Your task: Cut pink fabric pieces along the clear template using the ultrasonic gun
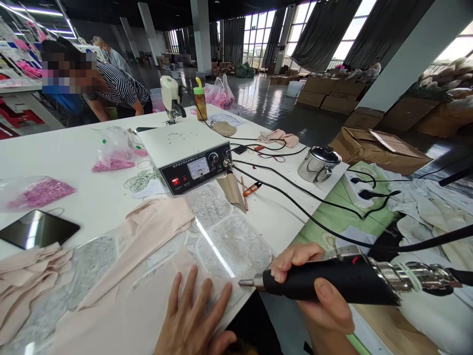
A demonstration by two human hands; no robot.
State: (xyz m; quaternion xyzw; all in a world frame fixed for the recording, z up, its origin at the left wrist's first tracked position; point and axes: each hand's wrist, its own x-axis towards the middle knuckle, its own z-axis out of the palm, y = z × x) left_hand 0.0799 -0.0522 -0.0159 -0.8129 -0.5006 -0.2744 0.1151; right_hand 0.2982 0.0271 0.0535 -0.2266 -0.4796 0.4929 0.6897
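Observation:
My left hand [195, 310] lies flat with its fingers spread, pressing pale pink fabric [111, 301] onto a clear, stone-patterned mat [236, 241]. In my right hand [325, 301] is a black handheld ultrasonic tool [332, 278], fingers wrapped around its body. Its metal tip points left and ends close to my left index fingertip, at the fabric's edge; whether it touches the cloth I cannot tell. A thick black cable [332, 236] runs from the control box [197, 167] out to the right, toward the tool's rear end.
Bags of pink pieces [40, 192], a dark phone [39, 229], orange snips [252, 189] and a lidded metal mug [320, 165] stand on the white table. Cables cross its right side. A power strip [356, 190] sits beyond the right edge. A person in stripes [120, 81] bends at the far left.

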